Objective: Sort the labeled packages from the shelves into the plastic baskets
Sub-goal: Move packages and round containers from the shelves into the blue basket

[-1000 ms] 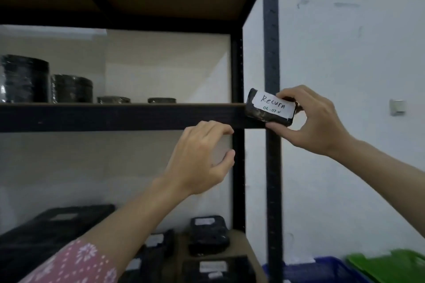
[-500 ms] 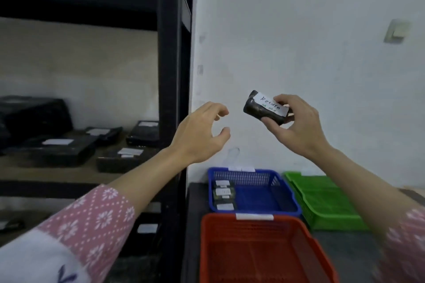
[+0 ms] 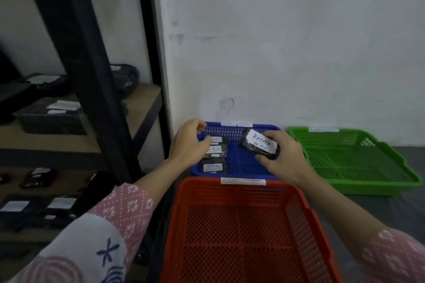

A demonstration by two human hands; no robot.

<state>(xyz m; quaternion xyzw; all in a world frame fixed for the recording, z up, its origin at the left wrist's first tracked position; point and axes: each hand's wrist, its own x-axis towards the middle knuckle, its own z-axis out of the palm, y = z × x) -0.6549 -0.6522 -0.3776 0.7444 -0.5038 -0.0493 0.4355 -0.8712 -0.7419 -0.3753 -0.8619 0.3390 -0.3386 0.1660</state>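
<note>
- The right hand point(image 3: 281, 158) grips a black package point(image 3: 259, 146), its fingers clamped round it, white "Return" label facing up.
- The package is held above the blue basket point(image 3: 241, 163), over its right half.
- The left hand point(image 3: 189, 142) hovers over the blue basket's left side, fingers loosely curled and holding nothing.
- Three labeled packages point(image 3: 212, 166) lie along the blue basket's left side.
- A red basket point(image 3: 241, 232) sits in front of the blue basket; a green basket point(image 3: 354, 158) sits to its right.
- More packages rest on the shelves point(image 3: 76, 138) left of the blue basket.

Held package point(image 3: 259, 146) label reads "Return"; red basket point(image 3: 241, 225) tag "OVERDUE"
</note>
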